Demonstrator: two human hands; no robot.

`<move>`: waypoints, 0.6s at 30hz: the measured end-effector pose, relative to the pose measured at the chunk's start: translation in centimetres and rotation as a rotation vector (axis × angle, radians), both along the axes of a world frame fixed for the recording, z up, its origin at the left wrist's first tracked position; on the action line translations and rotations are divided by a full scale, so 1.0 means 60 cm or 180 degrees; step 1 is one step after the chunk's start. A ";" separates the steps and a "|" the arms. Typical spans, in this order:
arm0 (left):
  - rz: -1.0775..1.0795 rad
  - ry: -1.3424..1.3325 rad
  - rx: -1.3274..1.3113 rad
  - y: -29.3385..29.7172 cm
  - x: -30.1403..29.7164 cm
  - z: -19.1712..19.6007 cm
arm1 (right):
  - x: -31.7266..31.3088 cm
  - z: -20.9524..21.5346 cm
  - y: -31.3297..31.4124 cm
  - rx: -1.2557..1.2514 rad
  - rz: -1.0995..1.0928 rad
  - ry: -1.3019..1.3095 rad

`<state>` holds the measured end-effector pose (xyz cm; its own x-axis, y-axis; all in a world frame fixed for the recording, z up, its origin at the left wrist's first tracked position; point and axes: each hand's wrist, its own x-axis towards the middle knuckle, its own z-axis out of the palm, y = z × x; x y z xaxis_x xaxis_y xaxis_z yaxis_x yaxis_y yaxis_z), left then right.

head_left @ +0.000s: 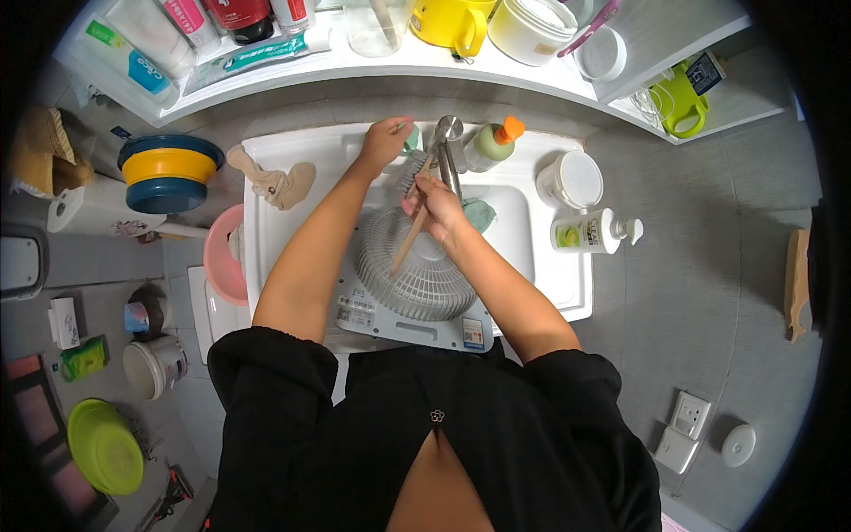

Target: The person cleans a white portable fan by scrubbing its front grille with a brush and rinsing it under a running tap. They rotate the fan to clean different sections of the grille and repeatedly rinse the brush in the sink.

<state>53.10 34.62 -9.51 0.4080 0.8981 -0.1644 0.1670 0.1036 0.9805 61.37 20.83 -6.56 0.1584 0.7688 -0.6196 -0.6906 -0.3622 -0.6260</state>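
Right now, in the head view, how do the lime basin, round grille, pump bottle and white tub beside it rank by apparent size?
1. Round grille
2. Lime basin
3. Pump bottle and white tub: too alike to rank.

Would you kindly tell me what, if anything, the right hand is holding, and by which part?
The right hand holds a brush by its light-brown handle, toward the bristled end.

- A white shelf [683, 34] is running along the top
- A grey wall [683, 293] is carrying a white socket [690, 413]
- A shadow [758, 238] is falling there
- Grey tiles [190, 412] are showing at left
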 end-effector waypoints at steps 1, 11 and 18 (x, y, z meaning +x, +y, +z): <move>-0.0050 -0.0150 -0.0035 0.000 -0.002 -0.002 | 0.005 -0.007 0.000 0.0053 0.0060 0.0028; -0.0357 -0.0195 0.0254 0.017 -0.009 -0.017 | 0.018 0.006 0.008 -0.0023 0.0398 0.0153; -0.0129 -0.0129 0.0446 0.023 0.003 -0.039 | 0.027 -0.008 0.004 0.0030 0.0508 0.0151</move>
